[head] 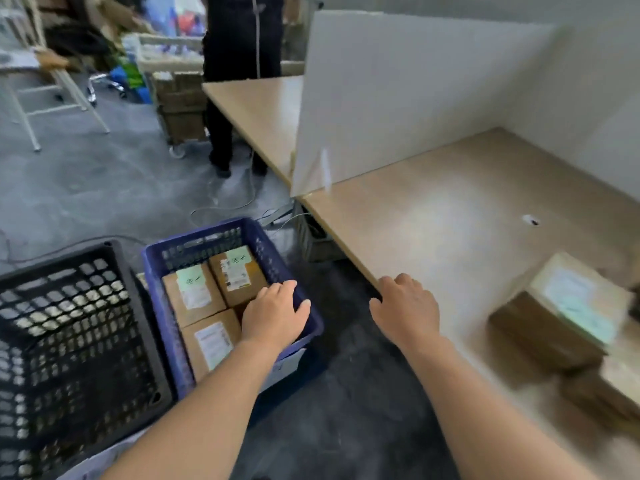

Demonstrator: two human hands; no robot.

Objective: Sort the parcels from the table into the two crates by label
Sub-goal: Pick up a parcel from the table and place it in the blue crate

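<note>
Both hands are free: left hand hangs relaxed over the blue crate holding three labelled parcels, right hand loosely curled. Next parcel sits on the table right of it; I'd read its label before grabbing.

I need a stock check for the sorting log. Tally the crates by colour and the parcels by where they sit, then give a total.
Blue crate: 1
Black crate: 1
Parcels in the blue crate: 3 visible; a hand may hide more
Parcels on the table: 1 clear; a blurred second at the frame edge is uncertain
Total: 6 clearly seen
</note>
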